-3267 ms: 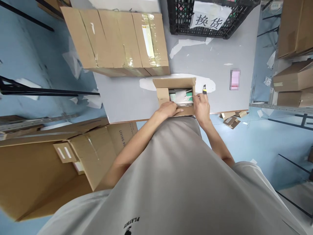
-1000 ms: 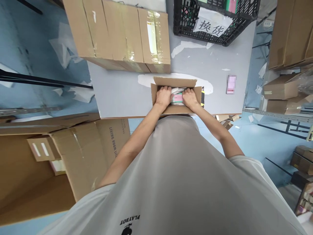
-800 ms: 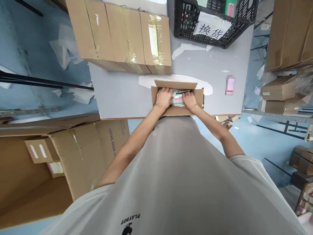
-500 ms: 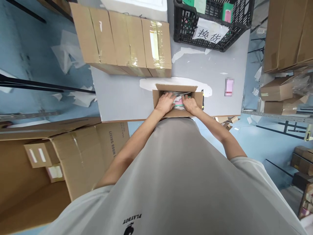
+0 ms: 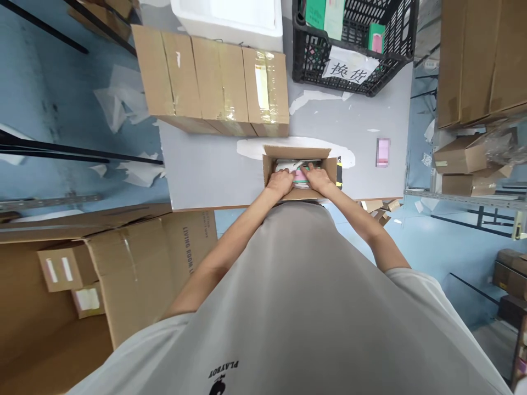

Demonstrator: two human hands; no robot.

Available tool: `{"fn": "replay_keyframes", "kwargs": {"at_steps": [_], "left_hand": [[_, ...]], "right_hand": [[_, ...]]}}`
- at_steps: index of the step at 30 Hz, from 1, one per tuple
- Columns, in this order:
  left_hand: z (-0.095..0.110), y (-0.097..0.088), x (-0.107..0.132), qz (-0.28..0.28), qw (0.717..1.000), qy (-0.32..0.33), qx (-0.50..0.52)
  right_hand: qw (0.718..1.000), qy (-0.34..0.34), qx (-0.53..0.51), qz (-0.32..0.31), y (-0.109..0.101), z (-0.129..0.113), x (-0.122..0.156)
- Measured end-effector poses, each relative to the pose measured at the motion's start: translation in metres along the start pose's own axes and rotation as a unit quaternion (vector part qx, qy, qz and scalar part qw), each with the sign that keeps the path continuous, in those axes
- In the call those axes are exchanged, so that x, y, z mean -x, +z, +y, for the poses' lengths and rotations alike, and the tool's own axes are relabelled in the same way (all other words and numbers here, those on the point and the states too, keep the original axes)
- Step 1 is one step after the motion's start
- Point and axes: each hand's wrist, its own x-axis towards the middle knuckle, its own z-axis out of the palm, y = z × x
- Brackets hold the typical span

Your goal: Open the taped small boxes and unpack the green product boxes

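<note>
A small open cardboard box (image 5: 297,153) stands at the near edge of the grey table (image 5: 214,164). Inside it lie white, pink and green packets (image 5: 297,167). My left hand (image 5: 280,182) reaches into the box's left side, fingers curled down on the packets. My right hand (image 5: 318,179) is in the right side, fingers bent over the same packets. A yellow and black utility knife (image 5: 338,171) lies on the table just right of the box, untouched.
Taped brown cartons (image 5: 214,79) stand at the table's far left, with a white foam box (image 5: 230,16) behind. A black crate (image 5: 354,38) with a paper sign is far right. A pink item (image 5: 382,152) lies on the table. Large open cartons (image 5: 82,285) fill the floor left.
My right hand let go of the utility knife, which now lies beside the box, and joined the left inside the box. Both hands have drawn slightly nearer over the packets.
</note>
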Motion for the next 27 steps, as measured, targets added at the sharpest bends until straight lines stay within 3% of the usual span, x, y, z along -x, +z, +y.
{"fn": "replay_keyframes", "kwargs": {"at_steps": [10, 18, 23, 27], "left_hand": [[-0.004, 0.003, -0.008, 0.045, 0.999, -0.020, -0.013], [0.010, 0.003, -0.014, 0.031, 0.999, -0.017, -0.026], [0.008, -0.011, -0.005, 0.020, 0.999, -0.008, -0.028], [-0.001, -0.022, 0.017, 0.062, 0.998, -0.008, -0.026]], "right_hand": [[1.000, -0.018, 0.011, 0.014, 0.003, 0.003, -0.008], [0.998, -0.036, 0.026, 0.035, 0.015, -0.006, -0.011], [0.999, -0.018, 0.010, 0.047, 0.011, -0.001, -0.005], [0.996, 0.000, -0.016, 0.083, 0.006, 0.011, 0.010]]}}
